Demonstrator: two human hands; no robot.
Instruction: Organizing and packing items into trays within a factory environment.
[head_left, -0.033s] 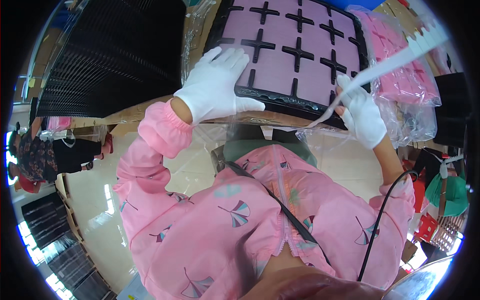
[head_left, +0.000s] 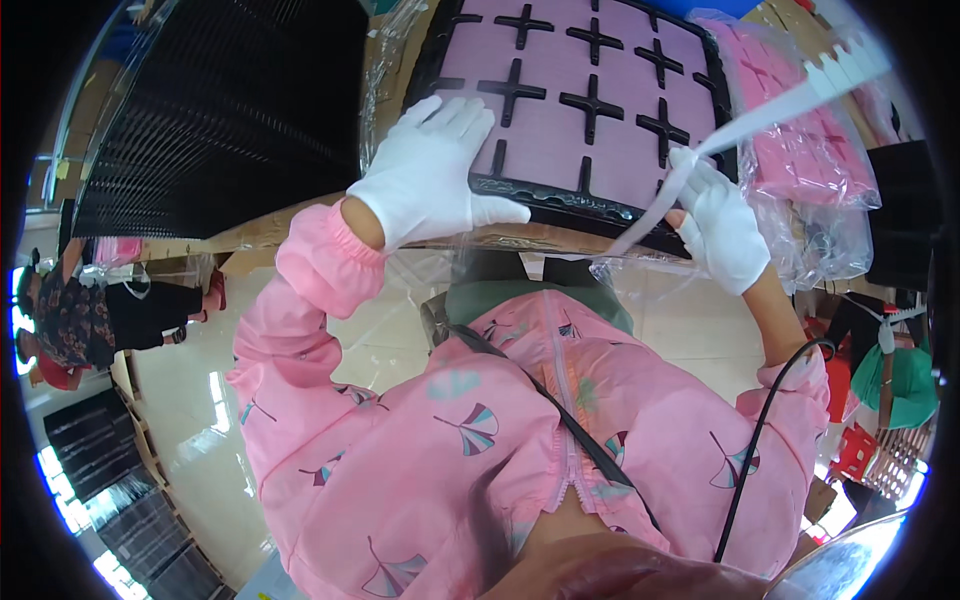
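A black plastic tray (head_left: 560, 194) lies in front of me, with mauve sheet in its cells between black cross-shaped dividers. My left hand (head_left: 425, 175), in a white glove, rests on the tray's near left corner with fingers outstretched and thumb along the near edge. At the near right corner, my gloved right hand (head_left: 722, 222) has its fingers curled round a long white strip (head_left: 765, 122) with a toothed far end. The strip slants across the tray's right side, its other end hanging past the near edge. Part of the grip is hidden behind it.
A tall stack of black trays (head_left: 230, 120) stands to the left. Pink pieces in clear plastic bags (head_left: 800, 150) lie on the right. A black cable (head_left: 765, 440) runs by my right arm. Another person (head_left: 110, 310) is at the far left.
The white strip has tilted slightly, and its lower end has shifted a little left. My right hand has turned slightly with it; my left hand stays on the tray.
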